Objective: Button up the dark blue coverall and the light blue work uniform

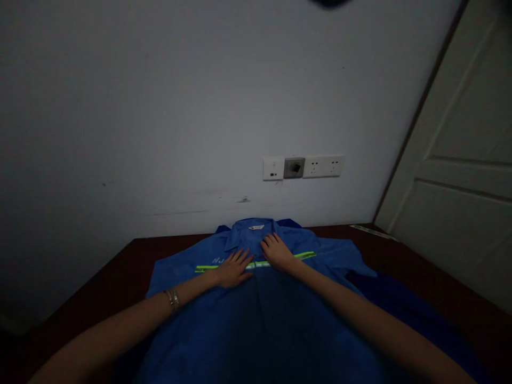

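A blue short-sleeved work shirt (192, 325) lies spread front side up, its collar toward the wall. Yellow-green and silver reflective tape (306, 255) runs across its chest, and a white label (256, 227) shows inside the neck. My left hand (234, 270) rests flat on the chest, fingers spread, beside the front opening and over part of the tape. Just below the collar on the other side, my right hand (277, 252) lies on the fabric with its fingers slightly bent and apart. The shirt's lower part is in dark shadow.
Darker blue cloth (404, 304) lies under the shirt and sticks out at the right. The dark red tabletop (160, 246) meets a white wall with a row of sockets (313, 167). A printed strip (374, 231) lies near the white panelled door (460, 176).
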### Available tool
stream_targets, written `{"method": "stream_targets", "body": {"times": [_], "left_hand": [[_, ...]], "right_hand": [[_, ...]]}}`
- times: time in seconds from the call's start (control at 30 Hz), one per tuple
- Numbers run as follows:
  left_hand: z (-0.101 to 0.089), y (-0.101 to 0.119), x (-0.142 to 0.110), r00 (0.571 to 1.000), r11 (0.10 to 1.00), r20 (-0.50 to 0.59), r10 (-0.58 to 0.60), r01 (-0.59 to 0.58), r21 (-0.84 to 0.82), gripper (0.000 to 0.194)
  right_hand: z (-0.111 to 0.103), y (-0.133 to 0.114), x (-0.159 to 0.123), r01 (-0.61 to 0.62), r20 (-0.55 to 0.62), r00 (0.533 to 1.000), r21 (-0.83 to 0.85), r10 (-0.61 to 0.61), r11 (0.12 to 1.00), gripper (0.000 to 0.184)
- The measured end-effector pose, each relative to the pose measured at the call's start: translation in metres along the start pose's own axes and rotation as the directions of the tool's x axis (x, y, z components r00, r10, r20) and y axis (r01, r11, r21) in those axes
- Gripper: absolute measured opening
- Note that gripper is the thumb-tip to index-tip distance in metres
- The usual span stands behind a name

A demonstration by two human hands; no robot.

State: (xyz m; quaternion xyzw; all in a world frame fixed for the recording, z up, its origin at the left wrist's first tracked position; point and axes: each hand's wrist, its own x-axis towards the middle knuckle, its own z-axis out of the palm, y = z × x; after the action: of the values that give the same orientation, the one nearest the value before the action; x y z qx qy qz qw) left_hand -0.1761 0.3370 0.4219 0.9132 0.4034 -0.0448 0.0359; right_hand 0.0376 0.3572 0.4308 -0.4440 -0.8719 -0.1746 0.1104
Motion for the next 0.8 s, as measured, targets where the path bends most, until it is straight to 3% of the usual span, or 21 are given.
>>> {"method": "stream_targets", "body": {"times": [0.13, 0.27, 0.4, 0.57, 0.7, 0.8], "left_hand": [[-0.004, 0.012, -0.013, 1.000, 1.000, -0.028, -0.011, 0.011, -0.014, 0.067], [-0.001, 0.030, -0.035, 1.000, 1.000, -0.011, 0.013, -0.014, -0.022, 0.068], [-0.002, 0.049, -0.065, 0.998, 0.998, 0.049, 0.036, -0.034, -0.048, 0.068], [-0.009, 0.072, -0.116, 0.992, 0.996, 0.120, 0.050, -0.040, -0.086, 0.066], [0.001, 0.089, -0.146, 0.988, 0.991, 0.099, 0.116, -0.108, -0.078, 0.065], [0.011, 0.097, -0.156, 0.990, 0.991, 0.072, 0.123, -0.118, -0.066, 0.063]], "right_hand": [[-0.001, -0.024, -0.026, -0.146, 0.078, 0.988, 0.188, 0.133, 0.971, 0.061], [0.000, -0.040, -0.040, -0.198, 0.248, 0.961, 0.311, 0.121, 0.930, 0.068], [-0.008, -0.043, -0.042, -0.245, 0.299, 0.944, 0.352, 0.139, 0.903, 0.069], [-0.032, -0.045, -0.069, -0.153, 0.228, 0.972, 0.398, 0.064, 0.905, 0.068], [-0.043, -0.055, -0.105, -0.059, 0.188, 0.982, 0.429, -0.026, 0.901, 0.063], [-0.041, -0.064, -0.123, -0.055, 0.210, 0.977, 0.439, -0.042, 0.897, 0.061]]}}
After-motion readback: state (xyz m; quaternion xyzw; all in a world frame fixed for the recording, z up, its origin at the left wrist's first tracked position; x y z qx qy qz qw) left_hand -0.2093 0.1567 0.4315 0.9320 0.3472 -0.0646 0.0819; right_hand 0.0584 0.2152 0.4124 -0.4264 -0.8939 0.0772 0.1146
